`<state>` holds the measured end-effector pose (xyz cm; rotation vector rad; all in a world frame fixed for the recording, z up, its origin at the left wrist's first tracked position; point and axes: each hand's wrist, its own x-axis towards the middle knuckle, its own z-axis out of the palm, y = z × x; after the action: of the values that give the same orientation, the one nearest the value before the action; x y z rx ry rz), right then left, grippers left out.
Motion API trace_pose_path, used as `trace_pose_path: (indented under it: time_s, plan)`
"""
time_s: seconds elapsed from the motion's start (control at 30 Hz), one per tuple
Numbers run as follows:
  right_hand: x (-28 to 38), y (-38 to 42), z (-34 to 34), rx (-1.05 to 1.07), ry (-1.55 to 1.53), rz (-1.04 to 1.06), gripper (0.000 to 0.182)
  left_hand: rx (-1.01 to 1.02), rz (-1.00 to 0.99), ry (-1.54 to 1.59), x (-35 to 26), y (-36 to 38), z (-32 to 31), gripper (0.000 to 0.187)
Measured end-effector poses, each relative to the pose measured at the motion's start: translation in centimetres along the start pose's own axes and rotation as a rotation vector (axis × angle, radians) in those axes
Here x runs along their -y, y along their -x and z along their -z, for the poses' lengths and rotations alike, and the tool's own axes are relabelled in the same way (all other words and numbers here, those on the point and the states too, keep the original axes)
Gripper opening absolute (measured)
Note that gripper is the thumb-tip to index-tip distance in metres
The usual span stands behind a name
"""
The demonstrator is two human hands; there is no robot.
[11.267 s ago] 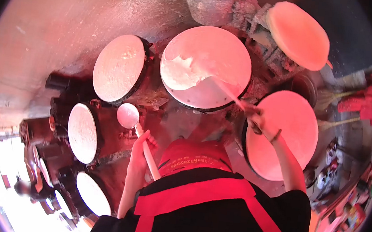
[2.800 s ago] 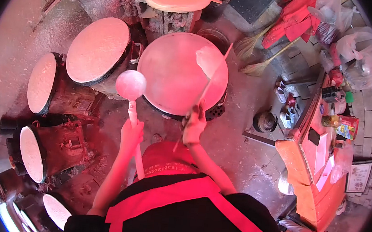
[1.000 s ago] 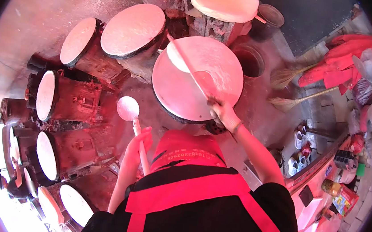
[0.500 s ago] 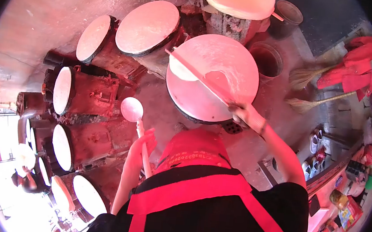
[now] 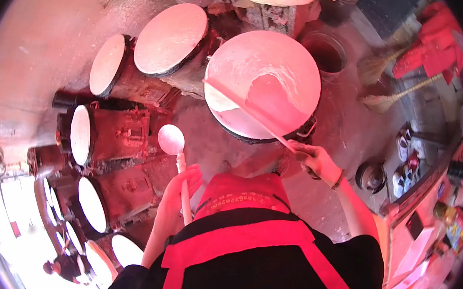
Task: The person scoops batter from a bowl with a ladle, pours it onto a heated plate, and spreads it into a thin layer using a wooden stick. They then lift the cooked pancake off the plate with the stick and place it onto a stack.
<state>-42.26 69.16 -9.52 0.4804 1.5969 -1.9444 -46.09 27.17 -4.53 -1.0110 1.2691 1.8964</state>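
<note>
My left hand [image 5: 185, 180] is closed around the handle of a ladle [image 5: 171, 140], whose round bowl points up and away from me, left of the large griddle [image 5: 301, 54]. My right hand [image 5: 319, 161] grips the near end of a long, thin scraper [image 5: 246, 109]. Its blade slants across the near half of the round griddle, reaching the left edge. Pale batter [image 5: 220, 99] lies thick along the scraper at the left. Behind the blade, a smooth darker patch [image 5: 270, 92] sits inside a streaked layer of batter. Where the blade meets the surface is hard to make out.
More round griddles on stands, including one nearby [image 5: 172, 38] and one farther left [image 5: 81, 134], line the left side. A bucket [image 5: 325, 50] stands behind the large griddle. Brooms [image 5: 383, 102], shoes [image 5: 404, 144] and a cluttered table [image 5: 412, 262] are at the right.
My right hand and the scraper have moved toward my body across the griddle. The smooth patch behind the blade looks larger. My left hand still holds the ladle, and the view has shifted.
</note>
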Motion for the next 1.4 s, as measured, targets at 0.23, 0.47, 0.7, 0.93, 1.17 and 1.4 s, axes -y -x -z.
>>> trace_pose_path:
  time_s: [0.23,0.47,0.7,0.93,1.17,1.4]
  plan:
    - [-1.8,-5.6,-9.6,-0.703,-0.405,0.271,0.036,0.221,0.058,-0.213,-6.1,-4.3,2.6,0.038]
    - [-9.9,-0.2,-20.1,-0.577,0.014,0.534,0.044,0.331,0.011,-0.42,-11.5,-7.2,8.7,0.036]
    - [-3.3,-15.2,-33.1,-0.789,-0.202,0.569,0.05,0.23,-0.05,-0.325,-12.5,-6.6,18.4,0.052]
    - [1.4,-37.2,-33.8,-1.063,-0.275,0.622,0.041,0.171,-0.095,-0.268,-12.8,-3.8,23.1,0.036]
    - [-3.3,-23.7,-36.5,-0.924,-0.626,0.603,0.044,0.19,-0.043,-0.237,-12.6,-4.8,24.0,0.037]
    - [-1.3,-17.3,-32.2,-1.037,-0.713,0.572,0.043,0.265,-0.084,-0.235,-11.6,-4.3,20.8,0.043]
